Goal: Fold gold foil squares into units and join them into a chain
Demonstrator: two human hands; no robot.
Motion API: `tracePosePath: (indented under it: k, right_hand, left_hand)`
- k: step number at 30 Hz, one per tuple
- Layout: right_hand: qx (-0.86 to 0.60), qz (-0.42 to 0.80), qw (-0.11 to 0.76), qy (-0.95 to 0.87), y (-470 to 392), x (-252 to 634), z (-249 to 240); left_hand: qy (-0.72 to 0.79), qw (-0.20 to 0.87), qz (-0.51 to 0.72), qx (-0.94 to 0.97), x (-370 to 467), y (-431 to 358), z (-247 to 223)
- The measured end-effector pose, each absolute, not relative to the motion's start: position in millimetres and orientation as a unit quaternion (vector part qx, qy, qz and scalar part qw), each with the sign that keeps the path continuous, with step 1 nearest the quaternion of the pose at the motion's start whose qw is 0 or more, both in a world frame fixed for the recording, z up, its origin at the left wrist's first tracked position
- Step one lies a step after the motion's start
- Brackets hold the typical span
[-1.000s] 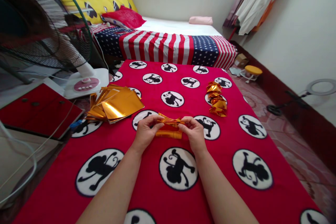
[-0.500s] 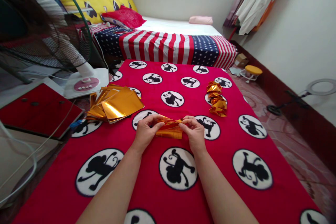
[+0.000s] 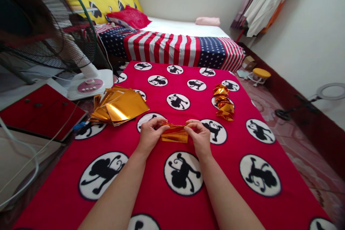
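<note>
Gold foil strip (image 3: pixel 174 137) is at mid-table, low over the red cloth (image 3: pixel 223 172), held between both hands. Left hand (image 3: pixel 151 133) pinches its upper left end, thumb to fingers, narrow grip. Right hand (image 3: pixel 199 134) does the same at the upper right end. Change vs half a second ago: upper edge sloped down to the right then, now runs nearly level between the fingertips; lower flap still hangs toward the person. Foil sheet pile (image 3: pixel 126 106) sits left, unchanged; folded foil pieces (image 3: pixel 225 104) sit in a row, right, same. Cloth print: black monkey figures in white circles. Bed cover (image 3: pixel 172 48) beyond: stars and stripes.
</note>
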State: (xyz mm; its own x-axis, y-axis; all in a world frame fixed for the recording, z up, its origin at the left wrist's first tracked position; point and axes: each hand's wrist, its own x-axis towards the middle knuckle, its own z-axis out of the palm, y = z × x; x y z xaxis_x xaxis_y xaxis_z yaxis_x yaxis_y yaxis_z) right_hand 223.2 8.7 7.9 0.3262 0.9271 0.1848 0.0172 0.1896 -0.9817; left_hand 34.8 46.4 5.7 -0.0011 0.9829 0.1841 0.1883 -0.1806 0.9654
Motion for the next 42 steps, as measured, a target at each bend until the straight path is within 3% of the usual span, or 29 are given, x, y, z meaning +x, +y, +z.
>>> tracePosePath:
  k: [23, 42]
  right_hand:
    - [-0.527, 0.357, 0.631, -0.442, 5.1, 221.1, 9.0]
    - [-0.585, 0.355, 0.602, -0.412, 6.4, 214.8, 11.1]
  left_hand:
    - [0.469, 0.195, 0.518, 0.688, 35.8, 41.7, 22.7]
    - [0.506, 0.405, 0.453, 0.612, 37.4, 41.5, 19.3]
